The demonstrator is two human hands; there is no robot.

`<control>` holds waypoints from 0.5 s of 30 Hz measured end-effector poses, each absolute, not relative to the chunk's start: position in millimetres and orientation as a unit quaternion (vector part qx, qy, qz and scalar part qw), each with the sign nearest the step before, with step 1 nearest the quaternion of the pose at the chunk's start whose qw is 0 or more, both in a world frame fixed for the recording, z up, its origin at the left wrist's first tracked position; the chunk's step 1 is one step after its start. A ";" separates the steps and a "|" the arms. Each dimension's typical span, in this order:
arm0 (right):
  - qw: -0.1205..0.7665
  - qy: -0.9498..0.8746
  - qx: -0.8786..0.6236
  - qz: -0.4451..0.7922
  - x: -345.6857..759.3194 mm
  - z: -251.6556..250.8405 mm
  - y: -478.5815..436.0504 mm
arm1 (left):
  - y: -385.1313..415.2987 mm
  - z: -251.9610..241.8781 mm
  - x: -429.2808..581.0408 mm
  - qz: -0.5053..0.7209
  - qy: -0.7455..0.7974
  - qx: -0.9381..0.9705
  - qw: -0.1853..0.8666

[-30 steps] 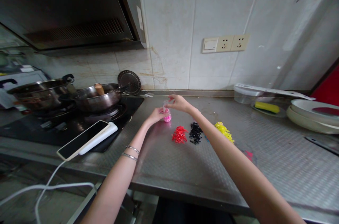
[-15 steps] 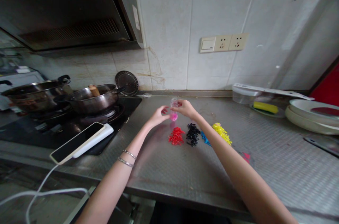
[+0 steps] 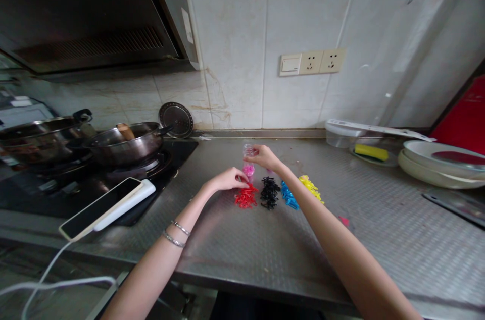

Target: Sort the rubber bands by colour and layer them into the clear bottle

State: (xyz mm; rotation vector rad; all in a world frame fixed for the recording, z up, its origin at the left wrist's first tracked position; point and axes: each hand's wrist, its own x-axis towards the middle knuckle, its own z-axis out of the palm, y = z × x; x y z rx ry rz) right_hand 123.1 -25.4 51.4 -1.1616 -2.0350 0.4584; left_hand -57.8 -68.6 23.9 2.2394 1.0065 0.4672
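My right hand [image 3: 264, 157] grips a small clear jar [image 3: 247, 151] and holds it upright, with pink pieces [image 3: 248, 170] visible in its lower part. Just in front of the jar, my left hand [image 3: 231, 178] reaches down with curled fingers. Its fingertips pinch at the top of a pile of small red bands [image 3: 246, 197]; how many they grip is hidden. To the right lie similar piles: black bands [image 3: 270, 193], blue bands [image 3: 289, 196] and yellow bands [image 3: 311, 189]. My right forearm passes over part of the blue and yellow piles.
A phone [image 3: 100, 208] on a white stand rests at the hob's edge, with a cable. Two pots, one a saucepan [image 3: 127, 144], stand on the hob [image 3: 182, 151]. At right are a plastic tub [image 3: 343, 134], a yellow sponge [image 3: 371, 152], stacked bowls [image 3: 439, 171] and a dark flat blade [image 3: 454, 209].
My left hand has left the jar and come down to the red pile. My right hand still holds the jar. The view has shifted slightly to the right.
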 end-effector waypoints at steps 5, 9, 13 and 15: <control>0.360 -0.800 -0.443 0.185 123.2 50.2 -24.9 | -70.8 20.6 -52.1 0.169 0.397 0.857 0.282; 0.360 -0.801 -0.448 0.169 121.6 49.7 -28.8 | -73.3 19.5 -48.1 0.172 0.404 0.860 0.260; 0.358 -0.800 -0.449 0.170 123.0 46.7 -33.0 | -74.3 22.3 -47.9 0.176 0.401 0.863 0.250; 0.361 -0.799 -0.449 0.174 124.5 44.2 -34.1 | -74.0 25.0 -49.2 0.175 0.400 0.864 0.251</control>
